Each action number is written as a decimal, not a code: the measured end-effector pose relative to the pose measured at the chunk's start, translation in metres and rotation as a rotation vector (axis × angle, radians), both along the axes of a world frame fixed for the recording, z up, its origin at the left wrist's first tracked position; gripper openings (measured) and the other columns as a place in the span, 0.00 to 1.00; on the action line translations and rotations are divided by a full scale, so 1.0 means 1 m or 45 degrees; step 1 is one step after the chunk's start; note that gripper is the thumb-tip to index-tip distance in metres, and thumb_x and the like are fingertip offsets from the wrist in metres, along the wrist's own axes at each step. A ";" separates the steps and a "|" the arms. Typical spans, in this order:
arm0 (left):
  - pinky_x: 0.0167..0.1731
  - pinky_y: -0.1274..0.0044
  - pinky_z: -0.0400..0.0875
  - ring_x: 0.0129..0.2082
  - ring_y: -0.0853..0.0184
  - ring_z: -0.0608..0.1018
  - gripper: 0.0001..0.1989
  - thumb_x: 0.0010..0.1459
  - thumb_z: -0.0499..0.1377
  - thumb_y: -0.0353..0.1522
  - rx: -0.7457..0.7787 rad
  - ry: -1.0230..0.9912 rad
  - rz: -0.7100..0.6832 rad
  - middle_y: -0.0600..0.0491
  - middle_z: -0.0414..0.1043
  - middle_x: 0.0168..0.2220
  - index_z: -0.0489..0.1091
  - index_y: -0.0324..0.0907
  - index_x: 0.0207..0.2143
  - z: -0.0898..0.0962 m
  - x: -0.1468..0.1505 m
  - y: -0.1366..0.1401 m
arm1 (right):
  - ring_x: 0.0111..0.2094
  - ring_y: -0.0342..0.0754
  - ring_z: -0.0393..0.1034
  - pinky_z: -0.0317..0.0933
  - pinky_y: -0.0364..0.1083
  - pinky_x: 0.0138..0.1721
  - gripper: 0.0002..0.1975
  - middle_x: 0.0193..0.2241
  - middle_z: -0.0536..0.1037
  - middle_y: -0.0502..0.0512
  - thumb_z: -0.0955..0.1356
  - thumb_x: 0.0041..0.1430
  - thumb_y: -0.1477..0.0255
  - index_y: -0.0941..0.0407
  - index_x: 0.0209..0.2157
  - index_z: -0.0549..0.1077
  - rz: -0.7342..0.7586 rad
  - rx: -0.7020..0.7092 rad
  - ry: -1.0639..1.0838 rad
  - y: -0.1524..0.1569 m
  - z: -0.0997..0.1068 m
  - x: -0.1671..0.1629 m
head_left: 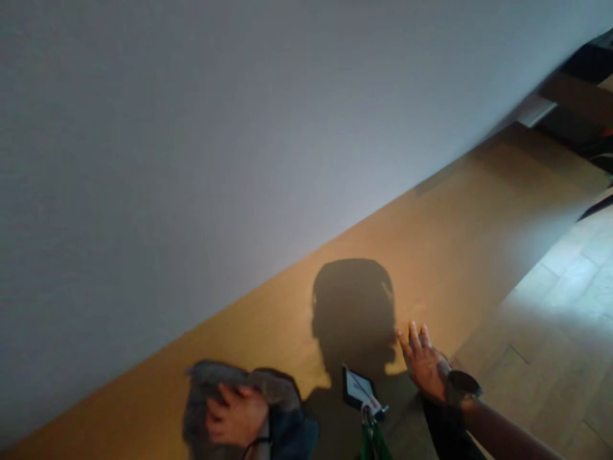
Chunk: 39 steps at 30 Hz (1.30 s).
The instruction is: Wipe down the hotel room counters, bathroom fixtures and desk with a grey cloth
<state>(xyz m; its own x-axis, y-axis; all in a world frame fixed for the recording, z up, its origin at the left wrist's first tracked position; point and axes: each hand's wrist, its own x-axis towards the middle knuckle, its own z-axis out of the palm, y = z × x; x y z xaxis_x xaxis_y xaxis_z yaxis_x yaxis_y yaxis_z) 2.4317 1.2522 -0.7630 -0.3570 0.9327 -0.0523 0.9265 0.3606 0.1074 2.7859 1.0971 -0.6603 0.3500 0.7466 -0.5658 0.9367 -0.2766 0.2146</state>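
Note:
At the lower left my left hand presses into a bunched grey cloth, its fingers bent over the fabric; a dark cord circles the wrist. My right hand is lower right of the middle, fingers stretched and spread over the light wooden surface. Nothing is in it, and whether its palm rests on the wood I cannot tell. A dark watch sits on that wrist. Between the hands hangs a badge on a green lanyard.
A plain grey wall borders the wooden surface along a slanting line. My head's shadow falls on the wood. To the right lies a plank floor, with dark, blurred objects at the far end. Blue fabric shows beside the cloth.

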 end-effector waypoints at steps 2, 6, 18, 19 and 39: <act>0.48 0.49 0.66 0.58 0.43 0.65 0.25 0.64 0.46 0.37 0.058 0.037 -0.076 0.34 0.62 0.60 0.64 0.36 0.59 0.007 0.072 0.014 | 0.62 0.73 0.49 0.72 0.62 0.42 0.39 0.64 0.54 0.65 0.63 0.48 0.85 0.53 0.64 0.59 -0.021 -0.011 0.032 0.007 0.001 -0.003; 0.56 0.51 0.59 0.60 0.48 0.62 0.24 0.65 0.45 0.37 0.023 0.003 -0.485 0.39 0.60 0.62 0.64 0.37 0.60 0.032 0.202 0.009 | 0.61 0.76 0.50 0.71 0.64 0.41 0.40 0.63 0.54 0.74 0.63 0.46 0.87 0.59 0.63 0.59 0.003 -0.041 0.202 0.016 0.003 0.000; 0.63 0.50 0.49 0.66 0.50 0.55 0.28 0.63 0.51 0.41 -0.173 -0.481 -1.421 0.44 0.53 0.66 0.57 0.46 0.64 0.095 0.569 -0.128 | 0.56 0.55 0.66 0.62 0.52 0.58 0.25 0.55 0.72 0.62 0.58 0.58 0.73 0.57 0.55 0.71 -0.560 0.186 0.837 -0.114 0.087 0.248; 0.63 0.50 0.49 0.66 0.51 0.56 0.28 0.64 0.50 0.42 -0.195 -0.534 -1.528 0.46 0.54 0.66 0.57 0.47 0.64 0.101 0.590 -0.133 | 0.54 0.55 0.69 0.63 0.52 0.56 0.25 0.53 0.73 0.61 0.57 0.58 0.71 0.57 0.53 0.72 -0.586 0.198 0.802 -0.127 0.087 0.272; 0.36 0.46 0.66 0.50 0.42 0.71 0.24 0.60 0.47 0.40 0.261 0.091 -0.056 0.38 0.69 0.54 0.65 0.49 0.57 0.064 0.611 0.092 | 0.33 0.53 0.76 0.65 0.47 0.27 0.33 0.37 0.80 0.66 0.58 0.61 0.48 0.59 0.53 0.72 -0.653 1.223 -0.166 -0.078 0.230 0.794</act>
